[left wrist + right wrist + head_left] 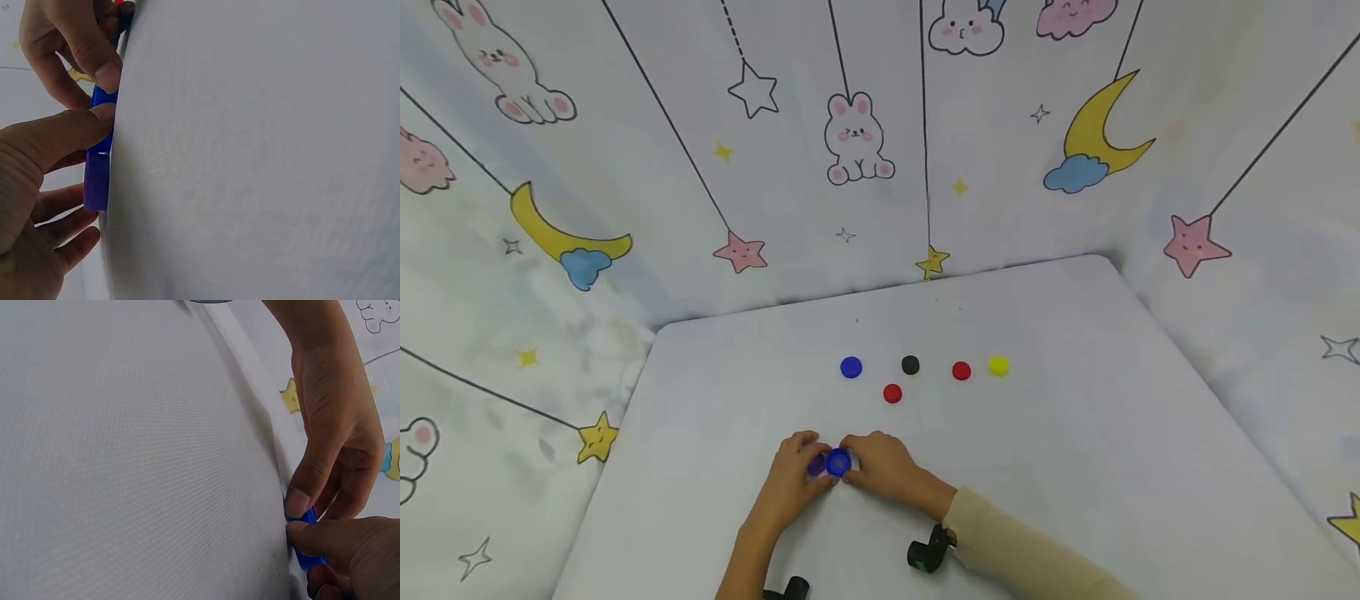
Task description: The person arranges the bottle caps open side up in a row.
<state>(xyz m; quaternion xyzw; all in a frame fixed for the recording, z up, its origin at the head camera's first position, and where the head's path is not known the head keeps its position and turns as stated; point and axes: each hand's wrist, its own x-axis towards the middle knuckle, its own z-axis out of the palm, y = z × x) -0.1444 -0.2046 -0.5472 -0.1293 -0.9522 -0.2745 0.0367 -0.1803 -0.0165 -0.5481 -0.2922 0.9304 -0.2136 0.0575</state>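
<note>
Head: purple cap (816,467), partly covered by left hand (792,473), sits just left of blue cap (838,462). Left hand and right hand (883,467) pinch blue cap from opposite sides. Beyond blue cap: blue disc (851,367), black disc (911,365), two red discs (892,393), yellow disc (998,366).

Left wrist: left thumb (69,134) on blue cap; far-side finger contact hard to make out.

Right wrist: blue cap mostly covered by fingertips (299,501) of both hands.
</note>
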